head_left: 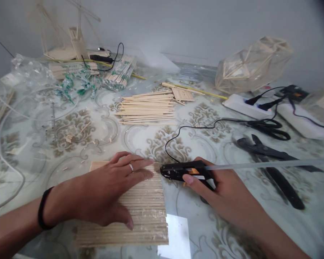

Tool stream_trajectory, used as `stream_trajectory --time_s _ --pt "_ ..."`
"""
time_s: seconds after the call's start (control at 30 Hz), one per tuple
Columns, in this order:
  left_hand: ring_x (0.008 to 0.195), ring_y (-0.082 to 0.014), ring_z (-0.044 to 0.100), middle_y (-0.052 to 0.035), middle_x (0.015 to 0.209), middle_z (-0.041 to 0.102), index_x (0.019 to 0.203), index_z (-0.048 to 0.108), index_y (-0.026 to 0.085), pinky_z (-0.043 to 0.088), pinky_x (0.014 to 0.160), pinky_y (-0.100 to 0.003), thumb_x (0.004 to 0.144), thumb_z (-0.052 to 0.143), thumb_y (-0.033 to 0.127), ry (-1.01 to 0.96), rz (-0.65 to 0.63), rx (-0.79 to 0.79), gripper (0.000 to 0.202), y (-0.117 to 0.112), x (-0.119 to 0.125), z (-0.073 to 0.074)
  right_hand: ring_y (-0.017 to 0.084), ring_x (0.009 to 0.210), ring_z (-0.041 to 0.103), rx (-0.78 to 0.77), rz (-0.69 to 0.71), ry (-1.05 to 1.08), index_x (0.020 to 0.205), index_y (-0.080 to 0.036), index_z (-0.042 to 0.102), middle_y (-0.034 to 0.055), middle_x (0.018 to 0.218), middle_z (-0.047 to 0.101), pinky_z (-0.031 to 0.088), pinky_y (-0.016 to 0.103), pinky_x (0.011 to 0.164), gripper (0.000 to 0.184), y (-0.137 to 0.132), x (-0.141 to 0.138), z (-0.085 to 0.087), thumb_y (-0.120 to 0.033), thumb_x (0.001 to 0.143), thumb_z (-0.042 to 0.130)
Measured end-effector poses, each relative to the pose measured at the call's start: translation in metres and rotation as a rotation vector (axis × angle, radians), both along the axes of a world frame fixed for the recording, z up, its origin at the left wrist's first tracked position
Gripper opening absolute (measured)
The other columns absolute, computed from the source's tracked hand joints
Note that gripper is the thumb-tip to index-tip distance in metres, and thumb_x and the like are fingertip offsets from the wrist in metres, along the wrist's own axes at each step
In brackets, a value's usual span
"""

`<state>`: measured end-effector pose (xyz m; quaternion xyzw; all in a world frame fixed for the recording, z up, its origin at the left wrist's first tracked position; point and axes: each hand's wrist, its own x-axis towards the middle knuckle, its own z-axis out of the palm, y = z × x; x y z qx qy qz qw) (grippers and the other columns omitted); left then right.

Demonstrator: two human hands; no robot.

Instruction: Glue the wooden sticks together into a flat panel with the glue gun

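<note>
Glue gun (187, 172), black with an orange patch, lies sideways in the right hand (226, 196), low and just right of centre on a patterned table (78, 129). The right hand's fingers are wrapped round the gun's grip, with the thumb along its side. The nozzle points left and meets the right edge of a stick panel (143, 212), a flat mat of thin wooden sticks laid side by side. A clear glue stick (259, 165) juts from the back of the gun toward the right. A thin black cord (183, 130) curls away from the gun across the table.

The left hand (108, 194) lies flat on the panel, palm down, fingers spread and pointing at the nozzle. It wears a ring on one finger and a black band at the wrist.

Farther back, at centre, lies a pile of loose sticks (148, 108). To the right lie black scissors (270, 127) and a pair of dark pliers (270, 158), and behind them a white power strip (245, 108) with plugs in it. A stick frame wrapped in clear plastic (253, 64) stands at the back right, and a tall stick model (75, 39) at the back left.
</note>
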<state>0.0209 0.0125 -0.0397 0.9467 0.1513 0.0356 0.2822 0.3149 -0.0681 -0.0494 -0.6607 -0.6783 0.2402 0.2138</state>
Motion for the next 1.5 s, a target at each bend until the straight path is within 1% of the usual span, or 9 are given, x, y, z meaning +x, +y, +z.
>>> stream_trajectory --time_s 0.17,0.3,0.4,0.53,0.73,0.93,1.17,1.33,1.5 --pt "0.147 -0.0383 0.041 -0.0209 0.159 0.046 0.126 0.057 0.018 0.035 0.119 -0.056 0.083 0.079 0.053 0.009 -0.01 0.001 0.06 -0.0011 -0.0012 0.0028 0.02 0.065 0.067 -0.083 0.136 0.083 0.084 -0.024 0.064 0.0002 0.072 0.071 0.052 0.03 0.06 0.024 0.0002 0.004 0.0048 -0.044 0.097 0.058" --pt "0.146 -0.0378 0.043 -0.0198 0.157 0.048 0.119 0.059 0.02 0.035 0.119 -0.056 0.084 0.078 0.053 0.005 -0.035 0.01 0.052 0.0002 -0.0007 0.0031 0.02 0.065 0.066 -0.112 0.154 0.117 0.085 -0.024 0.065 -0.0004 0.072 0.07 0.051 0.03 0.06 0.022 0.0015 0.0039 0.0054 -0.043 0.096 0.059" --pt "0.147 -0.0378 0.041 -0.0195 0.158 0.047 0.119 0.061 0.02 0.035 0.119 -0.056 0.084 0.078 0.054 0.018 -0.033 0.012 0.052 0.0017 -0.0002 0.003 0.02 0.064 0.065 -0.117 0.151 0.112 0.083 -0.024 0.064 -0.0002 0.071 0.069 0.051 0.03 0.06 0.023 0.0026 0.0025 0.0061 -0.042 0.096 0.059" --pt "0.149 -0.0376 0.039 -0.0186 0.157 0.049 0.126 0.063 0.022 0.034 0.12 -0.056 0.085 0.077 0.056 0.039 -0.039 -0.006 0.055 0.0025 -0.0001 0.0025 0.02 0.062 0.064 -0.1 0.139 0.113 0.08 -0.024 0.063 0.0 0.068 0.068 0.05 0.03 0.058 0.023 0.0037 0.0005 0.008 -0.042 0.094 0.06" --pt "0.148 -0.0385 0.041 -0.0174 0.156 0.051 0.133 0.064 0.024 0.032 0.121 -0.057 0.084 0.079 0.052 -0.005 -0.023 -0.042 0.059 0.0026 0.0008 0.0011 0.019 0.059 0.063 -0.129 0.15 0.127 0.078 -0.024 0.062 -0.0008 0.067 0.068 0.049 0.029 0.055 0.023 0.0034 0.0003 0.0067 -0.042 0.092 0.061" --pt "0.149 -0.0372 0.04 -0.0184 0.151 0.056 0.124 0.065 0.022 0.032 0.121 -0.057 0.086 0.078 0.053 0.013 -0.062 -0.005 0.051 0.0034 0.0016 0.0016 0.018 0.058 0.062 -0.124 0.157 0.131 0.075 -0.024 0.063 -0.0009 0.065 0.068 0.049 0.028 0.054 0.023 0.0027 -0.0017 0.0052 -0.041 0.09 0.063" --pt "0.147 -0.0391 0.042 -0.023 0.157 0.048 0.116 0.06 0.017 0.034 0.119 -0.059 0.085 0.078 0.055 -0.005 -0.051 0.018 0.052 0.002 0.0004 -0.0007 0.019 0.059 0.062 -0.111 0.138 0.119 0.079 -0.024 0.063 -0.0012 0.066 0.067 0.05 0.029 0.055 0.021 0.0031 0.0008 0.0049 -0.041 0.09 0.063" --pt "0.145 -0.0381 0.045 -0.0223 0.157 0.048 0.112 0.057 0.019 0.035 0.118 -0.058 0.083 0.08 0.054 -0.029 -0.026 -0.012 0.051 0.0016 0.0006 -0.0016 0.018 0.057 0.061 -0.107 0.15 0.112 0.078 -0.024 0.061 -0.0015 0.065 0.066 0.048 0.028 0.054 0.021 0.0025 0.0027 0.004 -0.04 0.091 0.063" --pt "0.145 -0.0379 0.045 -0.0216 0.157 0.049 0.112 0.056 0.02 0.034 0.119 -0.057 0.082 0.081 0.055 -0.049 -0.019 -0.019 0.053 0.0019 -0.0003 -0.003 0.018 0.055 0.058 -0.12 0.171 0.124 0.078 -0.024 0.059 -0.0024 0.063 0.062 0.047 0.028 0.052 0.022 0.0033 0.0009 0.0035 -0.041 0.092 0.062"
